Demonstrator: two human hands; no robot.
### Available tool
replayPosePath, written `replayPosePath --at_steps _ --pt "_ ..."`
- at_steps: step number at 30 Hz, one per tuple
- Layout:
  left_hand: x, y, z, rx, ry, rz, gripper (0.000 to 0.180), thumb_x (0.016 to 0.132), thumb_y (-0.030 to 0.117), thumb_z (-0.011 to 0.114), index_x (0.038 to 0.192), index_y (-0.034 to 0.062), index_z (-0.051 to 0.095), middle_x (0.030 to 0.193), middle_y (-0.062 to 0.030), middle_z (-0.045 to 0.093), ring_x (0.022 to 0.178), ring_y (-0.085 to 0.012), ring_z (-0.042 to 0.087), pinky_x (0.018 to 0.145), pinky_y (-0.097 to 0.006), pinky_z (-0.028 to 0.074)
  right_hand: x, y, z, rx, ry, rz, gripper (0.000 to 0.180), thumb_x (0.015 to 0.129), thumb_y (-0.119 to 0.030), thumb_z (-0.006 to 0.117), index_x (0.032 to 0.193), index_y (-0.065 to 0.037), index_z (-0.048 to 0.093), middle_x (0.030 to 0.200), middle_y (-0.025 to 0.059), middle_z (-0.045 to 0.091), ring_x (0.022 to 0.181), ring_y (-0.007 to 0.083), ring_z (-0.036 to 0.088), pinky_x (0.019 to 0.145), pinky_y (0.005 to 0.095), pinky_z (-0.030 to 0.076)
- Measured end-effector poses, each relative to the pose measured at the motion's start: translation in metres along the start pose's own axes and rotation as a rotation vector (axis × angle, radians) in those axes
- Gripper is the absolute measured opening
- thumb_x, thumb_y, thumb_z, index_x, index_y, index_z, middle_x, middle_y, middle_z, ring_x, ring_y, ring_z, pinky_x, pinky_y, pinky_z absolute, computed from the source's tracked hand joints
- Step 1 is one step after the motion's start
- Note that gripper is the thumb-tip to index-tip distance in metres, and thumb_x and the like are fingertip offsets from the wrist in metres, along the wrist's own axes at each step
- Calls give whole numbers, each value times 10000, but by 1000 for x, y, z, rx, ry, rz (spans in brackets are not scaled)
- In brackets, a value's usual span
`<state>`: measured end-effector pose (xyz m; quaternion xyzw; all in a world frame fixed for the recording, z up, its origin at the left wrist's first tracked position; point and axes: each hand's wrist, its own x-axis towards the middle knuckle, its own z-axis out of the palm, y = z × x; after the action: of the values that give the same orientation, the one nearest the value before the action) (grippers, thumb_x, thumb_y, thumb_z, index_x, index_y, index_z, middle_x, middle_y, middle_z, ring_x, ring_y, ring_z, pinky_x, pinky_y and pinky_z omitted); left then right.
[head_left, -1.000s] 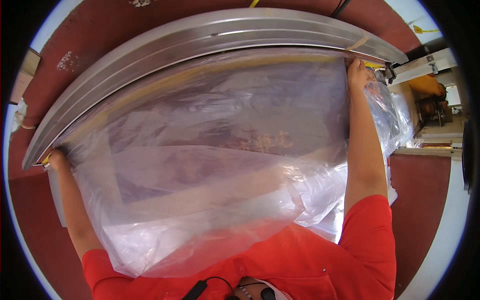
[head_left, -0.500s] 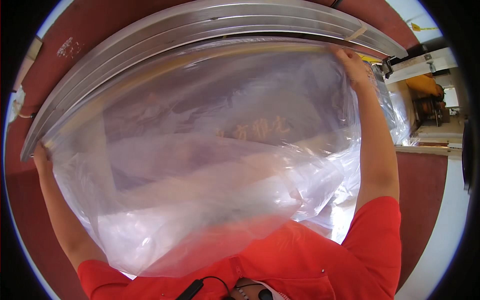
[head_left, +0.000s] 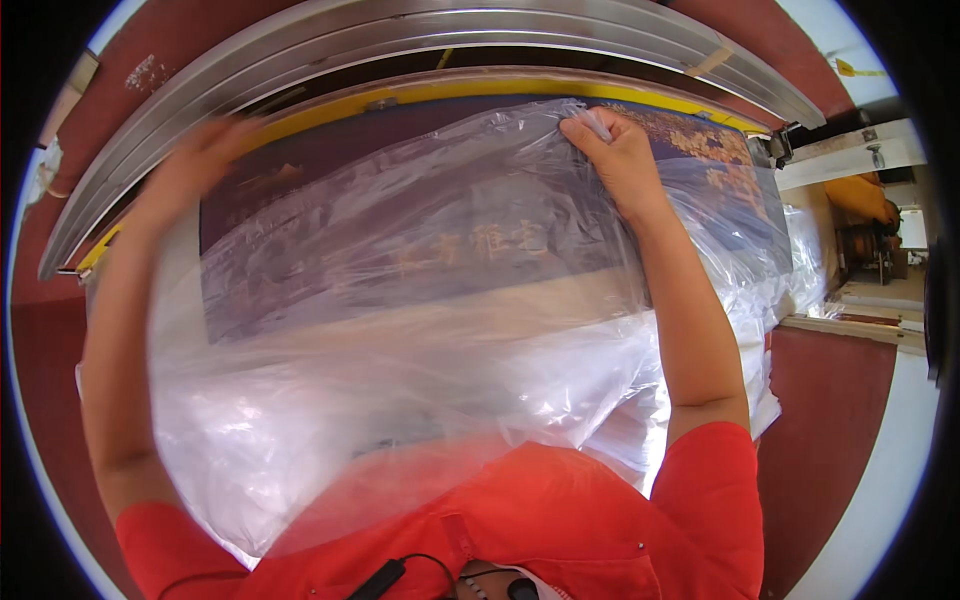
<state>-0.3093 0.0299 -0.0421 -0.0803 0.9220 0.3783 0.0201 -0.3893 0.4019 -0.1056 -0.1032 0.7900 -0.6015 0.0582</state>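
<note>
A clear plastic sheet hangs wrinkled over a dark purple printed piece with gold lettering and a floral pattern at its right. My right hand pinches the sheet's far edge, which is bunched between thumb and fingers. Smeared by motion, my left hand is raised over the far left side, near the yellow strip along the back; its fingers are too blurred to read. The near part of the sheet drapes down against my red shirt.
A long silver metal rail spans the back, bending with the lens. At its right end sits a dark clamp-like fitting. The floor is dark red. More crumpled plastic lies at the right, beside a white frame.
My right hand has moved left with the sheet's edge. My left hand has come up and inward from the far left corner. The yellow strip and the floral print are now uncovered.
</note>
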Motion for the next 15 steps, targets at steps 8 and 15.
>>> replayPosePath --at_steps 8,15 --pt "41 100 192 -535 -5 340 198 760 239 567 749 41 550 611 28 459 558 -51 398 490 -193 323 -2 -10 7 -52 -105 -103 134 730 -176 609 695 -66 542 610 -72 455 565 15 365 508 178 304" --pt "-77 -79 8 -500 100 -130 56 772 131 525 738 88 510 654 64 379 605 -31 333 537 -179 278 -43 -34 30 -558 -416 -372 184 718 -257 600 684 -89 530 513 21 466 470 147 443 458 273 349"
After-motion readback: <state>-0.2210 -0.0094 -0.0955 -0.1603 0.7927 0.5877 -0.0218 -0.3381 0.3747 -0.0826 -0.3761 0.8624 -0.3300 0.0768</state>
